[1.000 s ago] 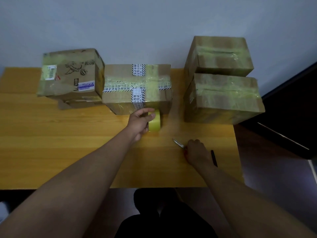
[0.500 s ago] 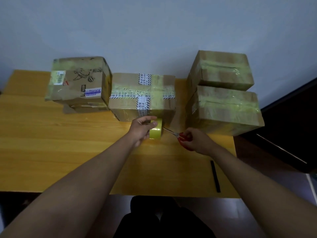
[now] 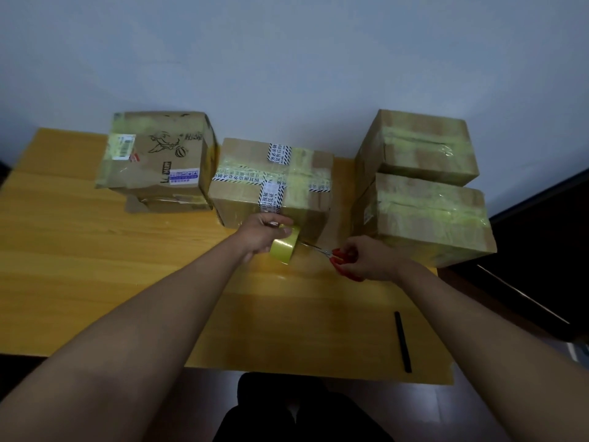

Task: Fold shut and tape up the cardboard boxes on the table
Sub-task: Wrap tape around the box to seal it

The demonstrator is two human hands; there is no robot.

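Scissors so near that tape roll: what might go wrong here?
The scissors in the right hand point at the tape roll, close to the left hand gripping it, so they might nick a thumb. The tape strip could tear crooked or stick to itself by the middle box.

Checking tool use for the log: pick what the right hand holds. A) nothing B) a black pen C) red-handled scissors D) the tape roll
C: the right hand grips red-handled scissors, blades pointing at the tape roll in the left hand.
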